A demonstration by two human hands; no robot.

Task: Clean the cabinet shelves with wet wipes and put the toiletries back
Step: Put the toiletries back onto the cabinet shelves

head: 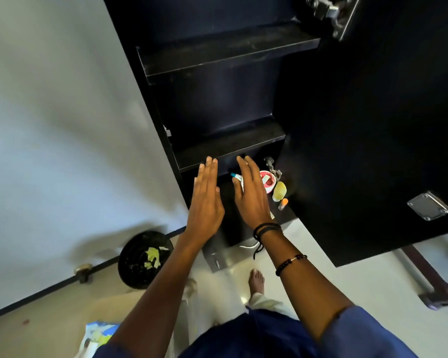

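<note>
Your left hand [204, 200] and right hand [252, 195] hover flat at the centre of the frame, fingers straight and together, a narrow gap between them. The middle shelf [230, 148] edge sits just above your fingertips, and the open cabinet door [373, 151] crowds the right. On the bottom shelf, a white tube [237, 177] with a blue cap lies partly under your right palm. Right of it stand a pink tub [267, 182], a yellow bottle [279, 191] and a small orange-capped stick [283, 204].
</note>
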